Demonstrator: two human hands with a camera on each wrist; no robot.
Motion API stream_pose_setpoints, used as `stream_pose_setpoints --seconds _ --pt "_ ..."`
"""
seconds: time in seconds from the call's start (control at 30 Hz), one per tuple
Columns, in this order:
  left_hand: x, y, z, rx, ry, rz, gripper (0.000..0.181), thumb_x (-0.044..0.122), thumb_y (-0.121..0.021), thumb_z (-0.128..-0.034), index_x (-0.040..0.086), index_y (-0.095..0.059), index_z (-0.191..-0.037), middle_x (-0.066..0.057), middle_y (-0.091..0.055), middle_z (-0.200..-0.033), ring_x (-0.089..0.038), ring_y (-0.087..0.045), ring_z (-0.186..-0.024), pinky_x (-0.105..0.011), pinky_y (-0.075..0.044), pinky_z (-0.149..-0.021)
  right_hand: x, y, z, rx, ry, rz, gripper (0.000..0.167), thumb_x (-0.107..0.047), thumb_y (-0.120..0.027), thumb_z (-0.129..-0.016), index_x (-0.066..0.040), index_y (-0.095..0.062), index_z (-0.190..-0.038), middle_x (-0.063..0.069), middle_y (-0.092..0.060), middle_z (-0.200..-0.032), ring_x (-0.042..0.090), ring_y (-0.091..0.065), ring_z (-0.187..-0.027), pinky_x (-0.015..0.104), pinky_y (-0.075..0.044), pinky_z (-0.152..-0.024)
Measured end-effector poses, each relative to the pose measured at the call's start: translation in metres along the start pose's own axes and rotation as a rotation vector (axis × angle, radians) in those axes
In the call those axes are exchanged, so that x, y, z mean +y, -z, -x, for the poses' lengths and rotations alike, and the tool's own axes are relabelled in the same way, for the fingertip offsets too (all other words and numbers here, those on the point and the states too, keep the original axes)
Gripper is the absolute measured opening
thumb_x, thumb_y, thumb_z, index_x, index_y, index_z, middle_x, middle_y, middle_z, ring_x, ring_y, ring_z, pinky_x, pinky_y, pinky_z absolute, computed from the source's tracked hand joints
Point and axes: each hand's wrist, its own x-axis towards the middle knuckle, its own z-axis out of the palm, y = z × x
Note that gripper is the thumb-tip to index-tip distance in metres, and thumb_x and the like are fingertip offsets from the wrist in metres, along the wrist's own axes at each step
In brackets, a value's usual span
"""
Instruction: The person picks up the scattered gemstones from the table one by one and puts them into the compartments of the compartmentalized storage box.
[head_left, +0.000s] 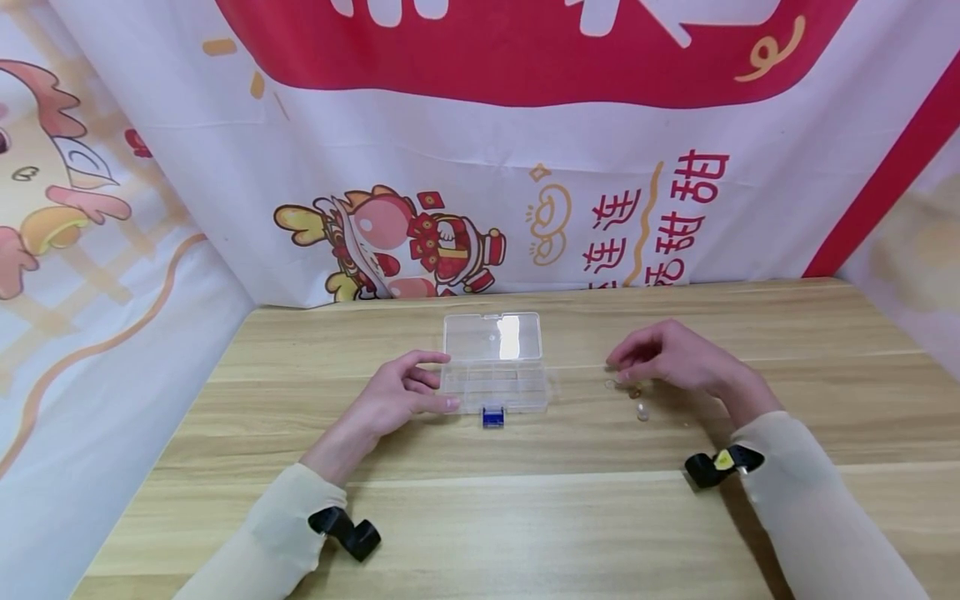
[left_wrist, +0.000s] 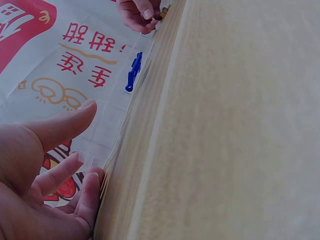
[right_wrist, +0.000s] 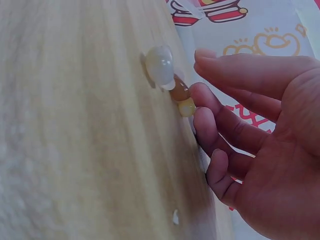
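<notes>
Clear plastic compartment box [head_left: 492,377] stood open on the pale wood-grain tabletop [head_left: 487,517], lid [head_left: 476,337] laid back, presumably for access. Left hand [head_left: 393,393], fingers spread, gripping nothing, touched its left edge, likely steadying it. Right hand [head_left: 678,358] arched low, thumb apart from half-curled fingers, no hold visible, beside milky rounded piece [right_wrist: 160,66], brown piece [right_wrist: 180,89], yellow piece [right_wrist: 187,108].
</notes>
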Motion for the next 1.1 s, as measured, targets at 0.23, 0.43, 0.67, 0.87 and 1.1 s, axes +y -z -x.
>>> stream_pose_setpoints --seconds 0.23,0.43,0.67,0.87,1.1 --pt "-0.001 0.0 -0.001 0.002 0.004 0.006 0.068 0.024 -0.093 -0.0832 0.024 -0.063 -0.144 -0.011 -0.063 -0.125 -0.026 -0.057 -0.108 -0.032 -0.048 -0.091 0.001 -0.003 -0.001 -0.035 -0.004 0.01 0.024 -0.023 -0.084 -0.092 -0.014 -0.081 -0.114 0.006 -0.074 -0.103 0.021 -0.062 -0.095 0.028 -0.051 -0.083" --pt "-0.001 -0.001 0.0 0.006 0.007 0.001 0.068 0.025 -0.093 -0.0834 0.024 -0.063 -0.144 -0.01 -0.062 -0.126 -0.026 -0.057 -0.108 -0.033 -0.048 -0.092 0.0 -0.007 -0.003 -0.059 -0.021 0.011 0.023 -0.023 -0.085 -0.091 -0.016 -0.082 -0.112 0.007 -0.069 -0.1 0.024 -0.057 -0.094 0.031 -0.047 -0.081" --pt "0.0 -0.001 0.001 0.012 0.008 -0.004 0.067 0.026 -0.092 -0.084 0.025 -0.062 -0.144 -0.01 -0.062 -0.126 -0.026 -0.057 -0.108 -0.033 -0.048 -0.092 -0.001 -0.012 -0.006 -0.04 -0.036 0.048 0.016 -0.02 -0.083 -0.092 -0.018 -0.083 -0.108 0.006 -0.067 -0.098 0.024 -0.054 -0.093 0.032 -0.044 -0.08" --pt "0.0 -0.001 0.001 0.016 0.016 -0.006 0.067 0.027 -0.092 -0.0842 0.025 -0.062 -0.144 -0.01 -0.062 -0.127 -0.026 -0.058 -0.109 -0.033 -0.049 -0.092 -0.003 -0.014 -0.006 -0.022 -0.044 0.058 0.013 -0.018 -0.083 -0.092 -0.016 -0.083 -0.105 0.006 -0.067 -0.096 0.024 -0.054 -0.092 0.032 -0.044 -0.08" --pt "0.0 -0.001 0.002 0.013 0.021 -0.005 0.066 0.026 -0.092 -0.0847 0.025 -0.062 -0.144 -0.011 -0.062 -0.128 -0.027 -0.057 -0.11 -0.032 -0.049 -0.092 -0.007 -0.016 -0.005 -0.023 -0.047 0.07 0.008 -0.018 -0.082 -0.093 -0.015 -0.081 -0.1 0.006 -0.067 -0.093 0.023 -0.054 -0.091 0.034 -0.043 -0.081"
